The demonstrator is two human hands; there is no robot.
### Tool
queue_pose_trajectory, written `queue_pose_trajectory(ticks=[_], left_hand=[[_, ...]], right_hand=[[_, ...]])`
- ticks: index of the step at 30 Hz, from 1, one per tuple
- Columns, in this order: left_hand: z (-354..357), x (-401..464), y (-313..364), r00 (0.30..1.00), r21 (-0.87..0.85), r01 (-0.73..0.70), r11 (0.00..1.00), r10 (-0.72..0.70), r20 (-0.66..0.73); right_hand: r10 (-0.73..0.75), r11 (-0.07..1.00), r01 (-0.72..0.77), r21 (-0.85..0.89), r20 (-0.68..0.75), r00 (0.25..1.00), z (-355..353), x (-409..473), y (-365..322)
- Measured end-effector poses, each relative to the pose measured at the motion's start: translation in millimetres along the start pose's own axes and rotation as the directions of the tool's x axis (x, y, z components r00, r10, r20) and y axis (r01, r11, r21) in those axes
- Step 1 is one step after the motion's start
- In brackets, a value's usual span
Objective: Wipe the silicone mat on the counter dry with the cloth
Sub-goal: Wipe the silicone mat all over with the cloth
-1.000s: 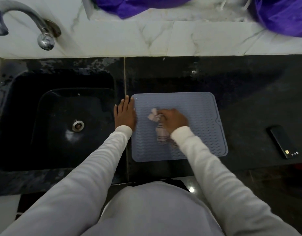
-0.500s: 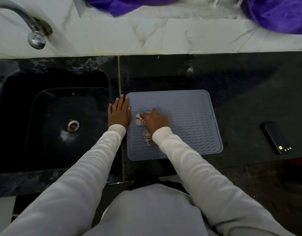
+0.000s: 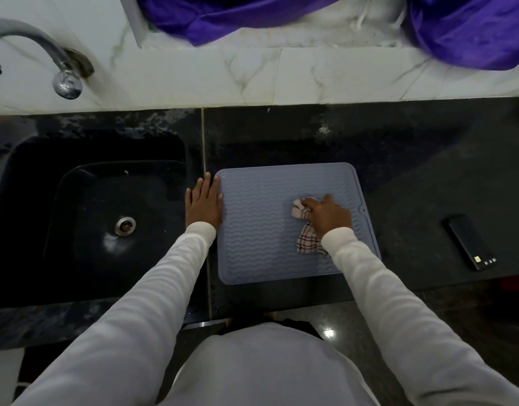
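A grey-blue silicone mat (image 3: 261, 230) with a wavy ribbed surface lies flat on the dark counter, just right of the sink. My right hand (image 3: 328, 215) presses a bunched checked cloth (image 3: 306, 243) onto the right half of the mat, fingers closed over it. The cloth's loose end trails out under my wrist. My left hand (image 3: 204, 205) lies flat, fingers together, on the counter at the mat's left edge, its fingertips touching the mat's border.
A black sink (image 3: 106, 218) with a metal drain lies to the left, with a chrome tap (image 3: 62, 77) above it. A dark phone (image 3: 472, 243) rests on the counter at the right. Purple fabric (image 3: 472, 30) hangs over the white marble ledge at the back.
My right hand has slid the cloth from the left part of the mat across to its right side. My left hand has stayed at the mat's left edge.
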State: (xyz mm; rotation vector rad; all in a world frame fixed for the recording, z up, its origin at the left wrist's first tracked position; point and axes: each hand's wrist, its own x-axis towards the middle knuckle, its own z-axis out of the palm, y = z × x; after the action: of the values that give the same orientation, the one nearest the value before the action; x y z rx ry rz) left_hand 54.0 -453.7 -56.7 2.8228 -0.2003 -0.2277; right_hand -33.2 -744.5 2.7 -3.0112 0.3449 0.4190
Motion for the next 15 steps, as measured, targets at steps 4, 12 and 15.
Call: queue_pose_trajectory(ticks=[4, 12, 15], left_hand=[[0.7, -0.3, 0.9, 1.000, 0.005, 0.001, 1.000, -0.001, 0.002], [2.8, -0.9, 1.8, 1.000, 0.005, 0.014, 1.000, -0.014, -0.008], [3.7, 0.1, -0.6, 1.000, 0.006, 0.007, 1.000, -0.007, -0.007]], right_hand=[[0.111, 0.994, -0.111, 0.005, -0.001, 0.994, -3.7, 1.8, 35.5], [0.320, 0.947, -0.321, 0.017, 0.017, 0.947, -17.9, 2.5, 104.2], [0.340, 0.939, -0.341, 0.037, 0.024, 0.940, -20.0, 0.5, 110.7]])
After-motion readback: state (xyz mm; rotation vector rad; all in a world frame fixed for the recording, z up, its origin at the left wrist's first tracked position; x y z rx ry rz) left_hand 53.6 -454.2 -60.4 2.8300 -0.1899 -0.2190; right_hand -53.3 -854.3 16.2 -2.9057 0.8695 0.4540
